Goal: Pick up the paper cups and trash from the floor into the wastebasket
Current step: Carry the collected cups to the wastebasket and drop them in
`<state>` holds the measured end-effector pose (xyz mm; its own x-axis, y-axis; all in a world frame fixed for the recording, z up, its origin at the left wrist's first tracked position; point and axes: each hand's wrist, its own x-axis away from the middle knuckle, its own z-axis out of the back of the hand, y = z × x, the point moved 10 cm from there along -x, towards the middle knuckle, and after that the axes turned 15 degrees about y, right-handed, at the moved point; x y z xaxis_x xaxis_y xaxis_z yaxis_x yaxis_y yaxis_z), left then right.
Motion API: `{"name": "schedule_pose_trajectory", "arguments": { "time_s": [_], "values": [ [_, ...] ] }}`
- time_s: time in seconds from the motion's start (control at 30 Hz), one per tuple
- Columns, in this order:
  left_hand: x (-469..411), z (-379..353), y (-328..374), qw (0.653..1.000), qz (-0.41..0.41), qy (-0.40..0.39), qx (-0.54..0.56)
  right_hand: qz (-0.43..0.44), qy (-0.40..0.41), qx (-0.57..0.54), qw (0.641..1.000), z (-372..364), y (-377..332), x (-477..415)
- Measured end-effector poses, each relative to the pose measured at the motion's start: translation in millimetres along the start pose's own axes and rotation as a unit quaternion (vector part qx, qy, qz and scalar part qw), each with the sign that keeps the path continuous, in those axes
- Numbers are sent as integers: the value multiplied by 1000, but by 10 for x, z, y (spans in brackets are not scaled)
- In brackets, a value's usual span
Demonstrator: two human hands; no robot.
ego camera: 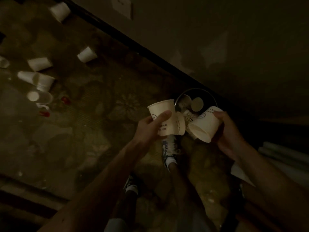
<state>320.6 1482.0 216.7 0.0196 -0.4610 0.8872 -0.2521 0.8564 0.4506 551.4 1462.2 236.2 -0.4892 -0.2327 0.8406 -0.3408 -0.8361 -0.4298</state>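
Observation:
My left hand (150, 125) grips a cream printed paper cup (164, 113), bottom up, with a second cup (180, 125) lying against it. My right hand (229, 131) holds another printed cup (206, 126) tipped on its side, mouth toward me. Both hands hover just in front of a round dark wastebasket (210, 96) by the wall, which holds cups inside. Several white paper cups (39, 64) lie scattered on the patterned carpet (103, 101) at the left, one (87, 54) nearer the wall. Small red bits (66, 99) lie among them.
A dark baseboard (133, 44) runs diagonally along the wall, with a wall socket (122, 6) above. My feet in sneakers (169, 148) stand below the hands. Pale rolled or flat items (282, 156) sit at the right edge. The light is dim.

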Motion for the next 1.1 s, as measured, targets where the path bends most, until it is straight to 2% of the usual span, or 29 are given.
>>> {"name": "schedule_pose_trajectory", "arguments": {
  "time_s": [0.1, 0.23, 0.33, 0.43, 0.53, 0.63, 0.73, 0.8, 0.9, 1.0, 1.1],
  "values": [
    [-378, -338, -416, 998, 59, 32, 4, -16, 15, -38, 999, 293, 52, -539],
    [-742, -676, -681, 997, 71, 27, 1, -50, -6, -107, 993, 457, 99, -1056],
    [-896, -872, -739, 997, 56, 31, -32, -53, -4, -84, 995, 473, 106, -1243],
    [-1055, -1029, -774, 995, 59, 40, -68, -50, 33, -29, 998, 511, 129, -1404],
    [-1234, -1085, -818, 982, 82, 66, -158, -66, 28, -2, 997, 480, 183, -1563],
    [-1390, -1171, -772, 950, 41, 42, -306, -81, 6, 50, 995, 427, 254, -1631],
    [-1448, -1184, -703, 925, -15, 31, -378, -60, 10, 103, 993, 400, 281, -1585],
    [-1374, -1169, -580, 906, -75, 20, -416, -11, 32, 144, 989, 391, 249, -1484],
    [-1125, -963, -231, 860, -167, 31, -481, 151, 44, 251, 955, 248, 43, -1102],
    [-680, -685, 258, 817, -247, 17, -521, 305, -1, 336, 891, -96, -74, -399],
    [31, -306, 864, 736, -345, 5, -583, 446, -46, 407, 796, -553, -100, 518]
  ]
}}
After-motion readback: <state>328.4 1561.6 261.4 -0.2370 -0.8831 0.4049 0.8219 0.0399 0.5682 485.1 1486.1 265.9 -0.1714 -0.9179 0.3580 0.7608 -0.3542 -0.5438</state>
